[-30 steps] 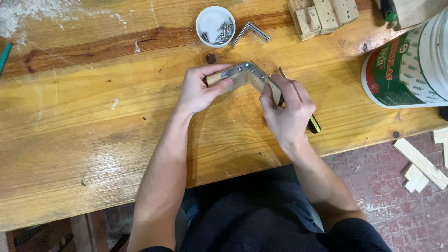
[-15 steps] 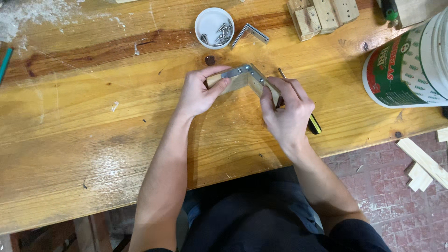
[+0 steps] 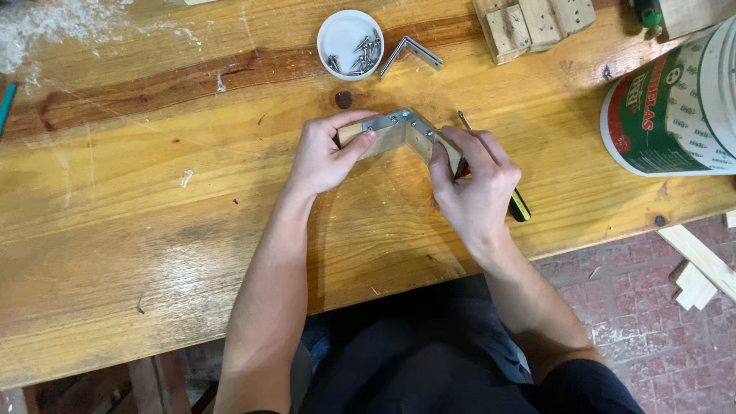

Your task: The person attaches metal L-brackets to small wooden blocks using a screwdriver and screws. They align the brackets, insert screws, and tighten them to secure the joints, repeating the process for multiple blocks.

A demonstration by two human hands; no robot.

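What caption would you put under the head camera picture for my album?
Left hand and right hand hold two small wooden blocks joined by a silver metal corner bracket on a yellow wooden workbench.

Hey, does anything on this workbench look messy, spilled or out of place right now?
A little. Sawdust is scattered over the bench's far left corner, and wood offcuts lie on the brick floor at right. The white cup of screws sits upright with its screws inside, and the spare metal bracket lies flat beside it.

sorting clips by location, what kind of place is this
Most likely a small woodworking shop: a worn wooden workbench with sawdust, a cup of screws, and wood blocks near the hands.
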